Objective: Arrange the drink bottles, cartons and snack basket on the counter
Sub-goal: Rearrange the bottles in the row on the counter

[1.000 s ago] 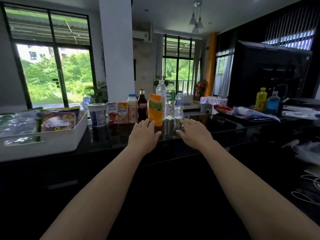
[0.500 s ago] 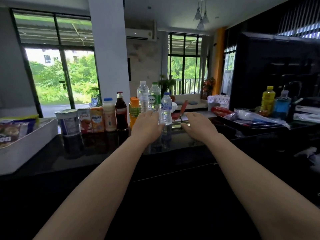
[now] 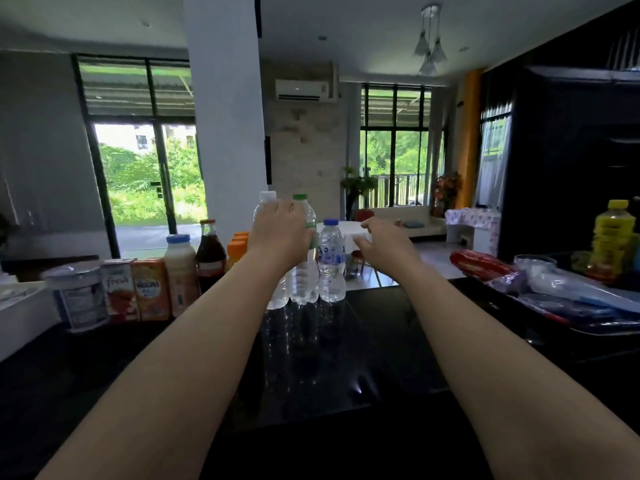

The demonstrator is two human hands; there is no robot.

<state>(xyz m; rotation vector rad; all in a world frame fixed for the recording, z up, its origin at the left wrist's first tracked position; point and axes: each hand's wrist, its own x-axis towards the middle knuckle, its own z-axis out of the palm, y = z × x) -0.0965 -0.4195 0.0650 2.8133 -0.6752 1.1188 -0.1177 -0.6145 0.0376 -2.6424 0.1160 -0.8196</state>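
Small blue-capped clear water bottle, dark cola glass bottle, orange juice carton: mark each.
small blue-capped clear water bottle (image 3: 331, 263), head view, on its label.
dark cola glass bottle (image 3: 210, 252), head view, on its shoulder.
orange juice carton (image 3: 149, 289), head view, on its front face.

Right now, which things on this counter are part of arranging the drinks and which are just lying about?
Part of the job: water bottles, cola bottle, milk bottle, juice cartons, white basket.
Lying about: yellow bottle, red packet, plastic bags.
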